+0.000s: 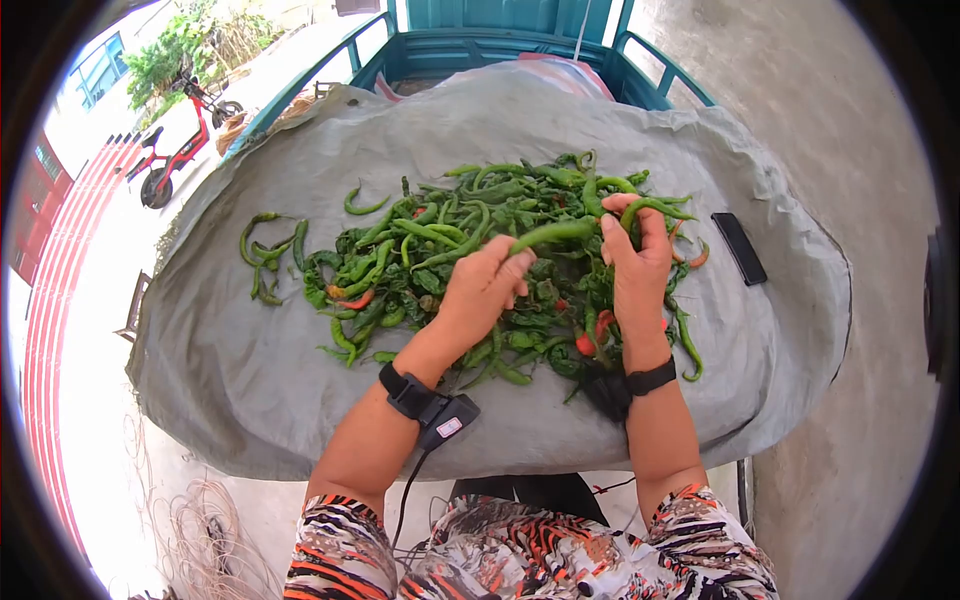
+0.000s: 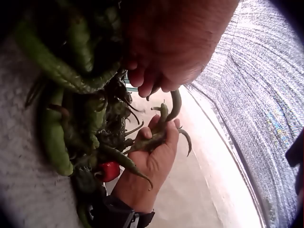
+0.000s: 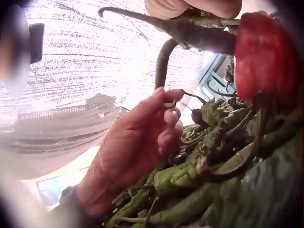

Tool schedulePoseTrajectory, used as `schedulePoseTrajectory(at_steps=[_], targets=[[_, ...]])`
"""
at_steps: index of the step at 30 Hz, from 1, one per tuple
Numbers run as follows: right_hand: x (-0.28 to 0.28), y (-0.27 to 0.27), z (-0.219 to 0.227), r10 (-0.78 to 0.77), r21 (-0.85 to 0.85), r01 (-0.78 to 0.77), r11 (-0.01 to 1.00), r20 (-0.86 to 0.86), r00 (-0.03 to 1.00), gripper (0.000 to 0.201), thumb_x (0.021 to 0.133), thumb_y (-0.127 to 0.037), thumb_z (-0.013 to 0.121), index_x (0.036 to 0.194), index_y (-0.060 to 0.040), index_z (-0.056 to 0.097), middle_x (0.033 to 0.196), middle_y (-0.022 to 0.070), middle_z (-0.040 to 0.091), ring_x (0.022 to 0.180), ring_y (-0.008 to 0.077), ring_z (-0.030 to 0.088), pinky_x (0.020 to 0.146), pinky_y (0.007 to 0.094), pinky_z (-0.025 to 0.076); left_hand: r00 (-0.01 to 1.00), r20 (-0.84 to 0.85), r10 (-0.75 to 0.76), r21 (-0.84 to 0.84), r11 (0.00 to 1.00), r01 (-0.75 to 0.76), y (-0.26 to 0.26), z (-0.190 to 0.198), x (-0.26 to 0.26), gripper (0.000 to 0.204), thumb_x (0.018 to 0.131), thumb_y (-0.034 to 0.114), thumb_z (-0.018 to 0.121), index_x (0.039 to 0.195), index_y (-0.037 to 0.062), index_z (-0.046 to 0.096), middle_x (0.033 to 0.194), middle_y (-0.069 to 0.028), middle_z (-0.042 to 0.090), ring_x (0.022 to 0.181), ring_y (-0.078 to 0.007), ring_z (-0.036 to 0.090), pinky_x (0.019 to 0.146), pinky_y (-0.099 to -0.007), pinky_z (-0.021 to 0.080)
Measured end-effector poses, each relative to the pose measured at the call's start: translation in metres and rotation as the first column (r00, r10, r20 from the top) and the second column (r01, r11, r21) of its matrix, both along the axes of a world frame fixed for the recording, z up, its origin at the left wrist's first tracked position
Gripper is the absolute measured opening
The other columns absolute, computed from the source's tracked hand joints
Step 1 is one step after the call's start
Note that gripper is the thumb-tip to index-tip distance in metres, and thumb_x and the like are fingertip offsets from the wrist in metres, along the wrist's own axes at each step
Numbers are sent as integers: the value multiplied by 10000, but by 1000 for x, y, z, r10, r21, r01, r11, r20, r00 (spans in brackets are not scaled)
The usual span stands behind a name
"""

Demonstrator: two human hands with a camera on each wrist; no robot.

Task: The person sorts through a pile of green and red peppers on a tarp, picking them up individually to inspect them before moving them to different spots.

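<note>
A heap of long green chili peppers (image 1: 370,265) lies on a grey sheet (image 1: 300,400), with a few red ones among them. My left hand (image 1: 482,292) pinches one end of a long green chili pepper (image 1: 552,234) between thumb and fingers. Its other end reaches to my right hand (image 1: 640,265), whose curled fingers hold green chili peppers, one bent over the fingertips. From the left wrist view, several pepper ends stick out of the right hand's grip. In the right wrist view a red pepper (image 3: 266,57) hangs close to the camera.
A black phone (image 1: 738,248) lies on the sheet at the right. Several loose green peppers (image 1: 268,250) lie left of the heap. Behind the sheet rises a teal metal cart bed (image 1: 500,42) with side rails. A red bike (image 1: 185,150) stands farther off at the left.
</note>
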State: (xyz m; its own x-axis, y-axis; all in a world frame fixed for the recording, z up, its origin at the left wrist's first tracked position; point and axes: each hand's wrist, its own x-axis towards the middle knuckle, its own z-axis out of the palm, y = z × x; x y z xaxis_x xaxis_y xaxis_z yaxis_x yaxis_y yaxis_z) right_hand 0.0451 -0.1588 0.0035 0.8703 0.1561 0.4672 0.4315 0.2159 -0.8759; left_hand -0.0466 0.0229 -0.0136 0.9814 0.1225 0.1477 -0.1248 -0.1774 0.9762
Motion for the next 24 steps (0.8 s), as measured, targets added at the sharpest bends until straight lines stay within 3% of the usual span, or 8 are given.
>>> schedulePoseTrajectory(at_steps=[3,4,8,11,16,19,22,24], targets=[[10,-8,0,6,108,1,994,-63,998,177,942,-50,624,1118,-63,610,1058,-1,621,842,48,549,599,208,412,991,19,136,-146,980,-132,0,2,0,271,1036,267,524,1152,31,590,725,0,608,566,-52,488,537,-213,411],[13,-9,-1,-4,154,15,988,-68,998,176,943,-52,621,1118,-64,609,1066,6,623,844,57,558,587,214,412,994,-5,109,-201,974,-107,5,-1,2,365,1037,252,525,1331,39,493,745,-16,607,561,-57,474,525,-207,395],[10,-13,1,96,209,-72,975,-107,990,188,938,-49,612,1125,-59,605,1080,16,629,872,72,584,605,222,429,991,102,89,-184,980,-69,-4,10,-4,644,1013,258,577,1535,61,256,786,-29,586,586,-64,474,528,-195,378],[0,-11,3,196,70,-190,979,-87,977,177,920,-46,624,1096,-50,624,1036,1,640,880,66,581,671,223,454,984,146,99,-131,988,-80,0,1,-1,612,1003,262,594,1501,34,320,776,-10,563,614,-57,472,539,-196,379],[-11,-12,12,337,-164,-335,928,-15,941,115,874,-19,645,986,-22,671,961,-15,646,869,62,567,798,225,462,993,105,51,-201,979,-29,0,11,-5,466,1032,352,527,1355,17,522,736,20,546,628,-62,473,583,-217,389],[-8,-12,12,462,-275,-444,853,-1,887,113,869,-19,646,980,-18,671,946,-11,644,867,64,570,786,227,467,989,143,22,-249,968,15,6,2,0,359,1029,312,542,1238,25,595,759,21,577,610,-40,472,557,-193,387],[-12,-13,18,453,-358,-452,817,-85,887,118,875,-29,650,990,-14,667,944,-2,649,845,68,586,752,226,479,990,140,-5,-279,959,44,9,1,1,270,1042,269,519,1130,36,622,776,18,599,618,-39,480,568,-190,388],[-12,-11,16,404,-333,-416,846,-108,909,131,888,-44,644,1015,-17,659,952,5,654,837,71,599,730,226,484,975,204,91,-308,951,-25,7,1,1,241,1048,248,507,1099,41,619,784,15,609,624,-39,483,576,-189,390]])
